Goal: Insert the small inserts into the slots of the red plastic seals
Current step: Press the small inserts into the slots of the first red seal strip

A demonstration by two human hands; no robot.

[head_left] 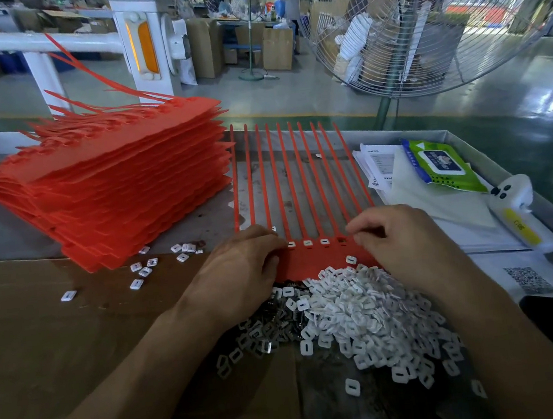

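We see the right hand (399, 243) with its fingers curled down onto the right end of the red seal strip (322, 259), the fingertips (360, 230) pressing at the row of slots; whether they pinch a small insert we cannot tell. The left hand (244, 268) lies palm down on the left end of the same strip, its fingers bent and their tips resting on the red plastic just beside the nearest filled slot. Between the two sets of fingertips we count three slots carrying white inserts (307, 243) and, next to the right fingertips, one open slot (342, 240). Away from the fingers the strip's ten thin tails (285, 180) run off in a fan across the grey table (551, 212). Just below the fingers, touching the strip's near edge and lying between both wrists, sits a heap of white inserts (359, 317), with darker metal pieces (274, 323) mixed in under the left wrist. Left of the left fingers a few stray inserts (144, 269) lie on brown cardboard (59, 337), and beyond them rises a stack of red seal sheets (121, 189). Right of the right hand lie papers (440, 204), a green wet-wipe pack (442, 163) and a white tool with a yellow label (512, 206). Well beyond stands a large floor fan (436, 19).
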